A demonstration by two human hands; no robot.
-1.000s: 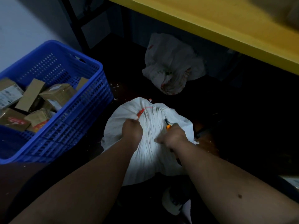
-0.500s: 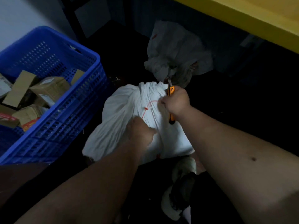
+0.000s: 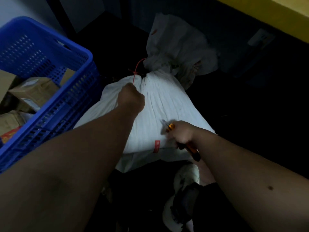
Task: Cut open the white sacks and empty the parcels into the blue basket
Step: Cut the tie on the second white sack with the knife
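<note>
Left hand [image 3: 132,96] fisted on red tie [image 3: 135,73] at white sack [image 3: 167,104] neck, right hand [image 3: 181,133] gripping orange cutter [image 3: 192,150], blue basket [image 3: 50,104] touching sack's left edge.

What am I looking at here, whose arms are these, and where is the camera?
There is no machine here: these are a person's two bare arms, filmed by one camera worn on their head, looking down at the hands. So the single picture shows the work as they see it.

On the dark floor lies a full white sack, its neck gathered at the far end. The left hand grips a red tie that runs up past the sack's neck. The right hand holds an orange utility knife over the sack's near part.

To the left stands a blue basket with cardboard parcels already inside. Behind the sack lies a crumpled, seemingly emptied sack, under a yellow table edge.
</note>
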